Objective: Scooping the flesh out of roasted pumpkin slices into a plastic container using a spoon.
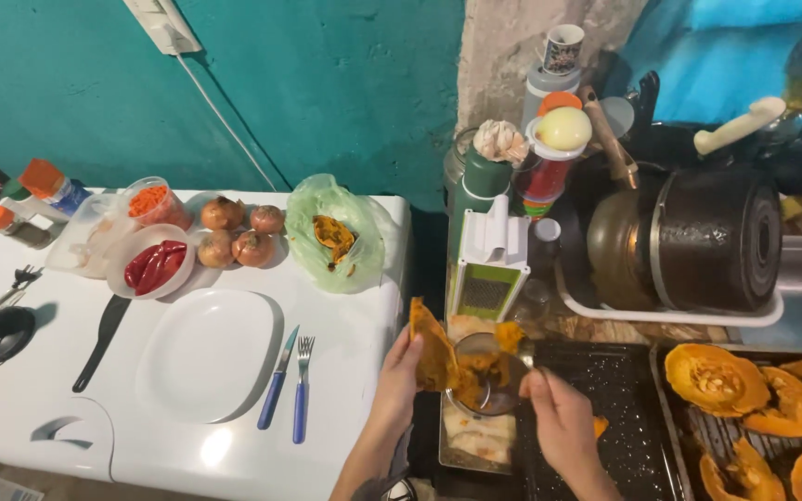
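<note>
My left hand holds a curved piece of roasted pumpkin skin upright over a small glass bowl with orange pulp in it. My right hand grips a spoon whose tip, loaded with orange flesh, is at the bowl's far rim. The bowl sits above a pale tray beside a dark baking tray.
A second tray at right holds several roasted pumpkin pieces. The white counter carries a white plate, blue-handled knife and fork, onions, a bowl of red peppers, a green bag. A grater and a dish rack with pots stand behind.
</note>
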